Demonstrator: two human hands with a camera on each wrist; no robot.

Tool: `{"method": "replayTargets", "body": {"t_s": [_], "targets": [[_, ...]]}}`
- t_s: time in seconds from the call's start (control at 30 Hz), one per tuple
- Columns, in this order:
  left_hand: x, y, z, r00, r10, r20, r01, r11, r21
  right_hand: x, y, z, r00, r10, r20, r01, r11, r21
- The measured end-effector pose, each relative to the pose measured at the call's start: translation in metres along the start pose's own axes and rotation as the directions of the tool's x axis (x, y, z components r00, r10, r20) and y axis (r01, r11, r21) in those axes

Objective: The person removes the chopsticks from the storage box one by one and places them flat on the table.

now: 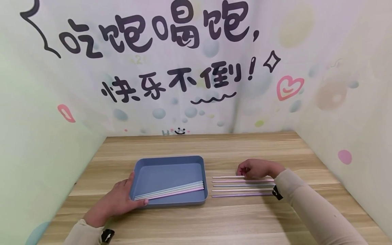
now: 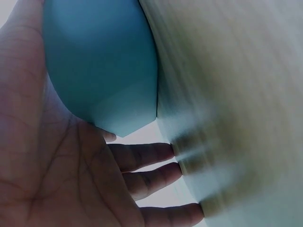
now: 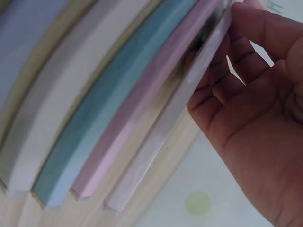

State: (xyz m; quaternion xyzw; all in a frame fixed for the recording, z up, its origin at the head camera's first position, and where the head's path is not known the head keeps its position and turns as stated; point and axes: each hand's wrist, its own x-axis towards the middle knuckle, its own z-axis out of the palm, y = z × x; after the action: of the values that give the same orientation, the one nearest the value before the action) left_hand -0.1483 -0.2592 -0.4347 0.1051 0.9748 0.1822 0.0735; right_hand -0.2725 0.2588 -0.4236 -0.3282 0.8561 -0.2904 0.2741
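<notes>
A blue rectangular tray (image 1: 169,158) lies on the wooden table and holds several pastel sticks (image 1: 171,191) slanting across its floor. My left hand (image 1: 122,197) rests against the tray's front left corner, thumb along the front wall. In the left wrist view the fingers (image 2: 147,156) are straight and the tray (image 2: 104,61) sits against the palm. Right of the tray, several sticks lie in a parallel row. My right hand (image 1: 254,169) pinches the right end of the farthest, pale stick (image 1: 226,177). The right wrist view shows that pale stick (image 3: 161,137) against my fingers (image 3: 255,47), beside a pink stick (image 3: 142,113).
Below the pale stick lie a pink stick (image 1: 235,181), a blue-green one (image 1: 239,185), a white one (image 1: 239,190) and a purple one (image 1: 239,195). Printed walls close the table in at the back and on both sides. Bare wood (image 1: 214,221) shows in front.
</notes>
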Motion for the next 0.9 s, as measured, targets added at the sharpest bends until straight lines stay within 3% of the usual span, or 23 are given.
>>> {"method": "replayTargets", "body": {"t_s": [0.63,0.9], "targets": [[-0.001,-0.001,0.001,1.000,0.005,-0.003,-0.005,1.000,0.001,0.000,0.002,-0.001,1.000,-0.004,0.018,0.004,1.000,-0.008],[0.000,-0.002,0.001,1.000,0.010,-0.004,-0.010,1.000,-0.005,0.005,-0.012,-0.016,0.999,-0.038,0.016,0.039,0.990,-0.134]]}}
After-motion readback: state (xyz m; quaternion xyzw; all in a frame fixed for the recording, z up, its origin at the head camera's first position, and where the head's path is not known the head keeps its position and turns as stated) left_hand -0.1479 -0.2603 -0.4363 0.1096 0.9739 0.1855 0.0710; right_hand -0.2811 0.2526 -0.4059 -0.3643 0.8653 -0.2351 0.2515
